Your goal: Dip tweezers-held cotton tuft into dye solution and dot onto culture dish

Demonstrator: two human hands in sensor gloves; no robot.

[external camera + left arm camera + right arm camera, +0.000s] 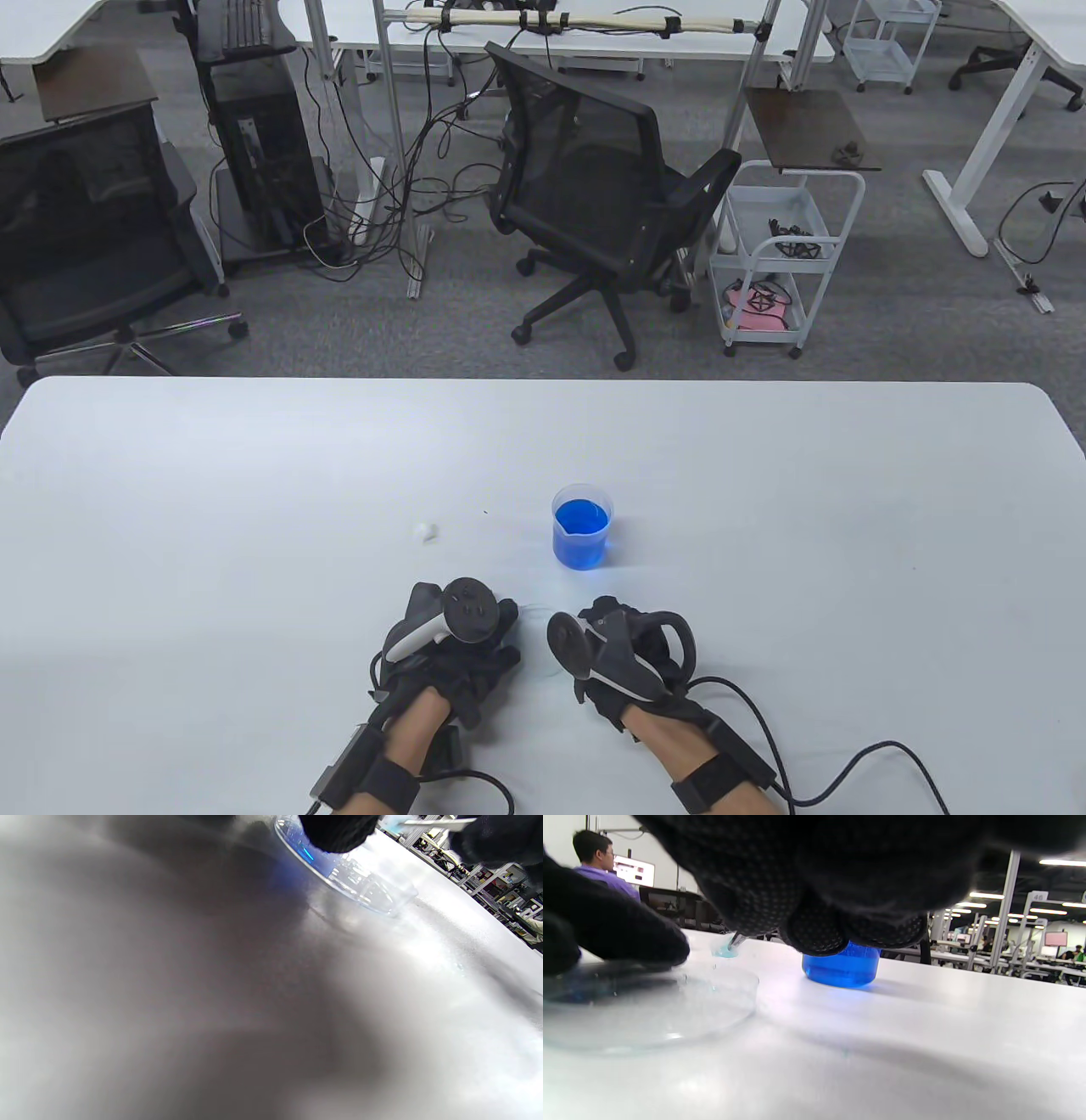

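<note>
the left hand [454,649] and the right hand [624,654] rest low on the table [254,509], close together, with a clear culture dish [649,1014] lying between them. the left hand's fingers [628,938] rest on the dish's rim on its own side; how tightly they grip cannot be told. the right hand's fingers [814,929] are curled down around thin metal tweezers [437,822], whose tip [736,941] pinches a cotton tuft [725,950] stained pale blue-green. the tuft sits just over the far edge of the dish, ahead of the right hand's fingertips; whether it touches the dish cannot be told. just beyond the right hand, a little toward the left hand, stands a small clear beaker of blue dye solution [581,526], upright and apart from both hands. farther out, ahead of the left hand, a small white cotton scrap [427,531] lies on the table.
</note>
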